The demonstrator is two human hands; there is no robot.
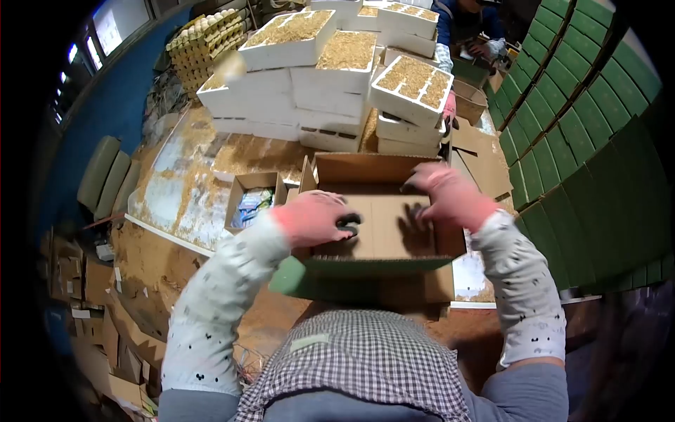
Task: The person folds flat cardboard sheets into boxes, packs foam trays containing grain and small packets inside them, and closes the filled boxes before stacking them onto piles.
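An open cardboard box (pixel 373 204), green on its near outer side, lies in front of me with bare brown inner walls. My left hand (pixel 318 219), in a pink glove with dark fingertips, reaches over the left side of the box, its fingers curved and apart, holding nothing visible. Over the right side is my right hand (pixel 450 195), gloved alike, with fingers spread inside the box and nothing in its grip. Just left of the box stands a small carton (pixel 252 200) with blue and white packets in it.
White foam boxes (pixel 260 105) filled with sawdust are stacked behind. Green boxes (pixel 562 119) form a wall at the right. Egg trays (pixel 207 49) stand back left. A co-worker (pixel 467 32) is at the back right, near flat cardboard (pixel 485 158). Cardboard scraps (pixel 126 344) lie lower left.
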